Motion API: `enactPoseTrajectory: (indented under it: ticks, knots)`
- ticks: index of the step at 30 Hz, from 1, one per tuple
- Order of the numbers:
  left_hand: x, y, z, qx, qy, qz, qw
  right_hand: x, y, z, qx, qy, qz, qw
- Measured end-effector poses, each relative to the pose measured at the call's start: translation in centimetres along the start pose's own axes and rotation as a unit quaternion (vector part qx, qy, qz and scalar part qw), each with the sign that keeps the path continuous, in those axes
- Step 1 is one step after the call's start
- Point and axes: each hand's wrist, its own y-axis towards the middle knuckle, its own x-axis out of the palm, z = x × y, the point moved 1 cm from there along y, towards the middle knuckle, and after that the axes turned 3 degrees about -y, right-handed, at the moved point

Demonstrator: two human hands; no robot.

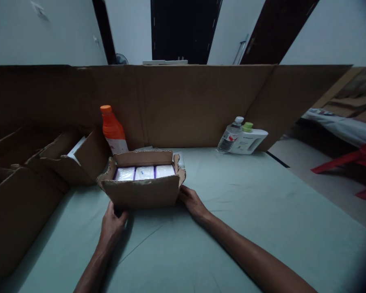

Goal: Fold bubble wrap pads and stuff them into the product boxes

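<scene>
An open-topped cardboard box (pixel 142 194) is between my hands, its front wall facing me. Inside stand three white packs (pixel 144 173) side by side, wrapped in clear film with purple edges. At the box's lower left corner is my left hand (pixel 112 223), closed on it with the thumb in front. My right hand (pixel 194 204) grips the lower right corner, some of its fingers hidden beneath or behind the cardboard. Shadow under the box hides whether its base touches the pale green sheet (pixel 232 228).
Behind the box an orange bottle (pixel 113 128) leans against a cardboard wall (pixel 195 106). Further right are a clear water bottle (pixel 230 136) and a white jug (pixel 249 141) with a green cap. Larger cardboard boxes (pixel 24 215) line the left side. Red fabric (pixel 354 158) lies beyond the right edge.
</scene>
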Motion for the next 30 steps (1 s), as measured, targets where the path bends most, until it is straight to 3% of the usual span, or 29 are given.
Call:
enactPoseTrajectory:
  ticks: [4,8,12,16,19,24,30]
  knots:
    - [0.6,-0.6,-0.6,-0.018,0.03,0.005,0.999,-1.1,1.4,1.1,-0.004,-0.058,-0.017,0.998]
    - [0.5,-0.6,-0.6,-0.03,0.039,-0.004,0.999,-3.1,4.7,2.1,-0.023,-0.161,0.027,0.986]
    - [0.3,-0.4,-0.9,-0.027,0.045,-0.011,0.999,-5.0,9.4,3.2,-0.044,-0.295,0.092,0.95]
    - [0.2,-0.3,-1.1,-0.007,0.045,-0.013,0.999,-5.3,13.4,4.4,-0.048,-0.411,0.103,0.904]
    - [0.2,-0.3,-1.1,0.016,0.042,-0.015,0.999,-5.3,14.7,4.7,-0.058,-0.463,0.109,0.878]
    - [0.3,-0.3,-0.8,0.035,0.05,-0.01,0.998,-6.9,11.4,3.9,-0.073,-0.498,0.137,0.853]
    - [0.0,-0.4,-0.4,0.034,0.041,-0.012,0.999,-9.1,-0.7,2.1,-0.087,-0.522,0.176,0.83]
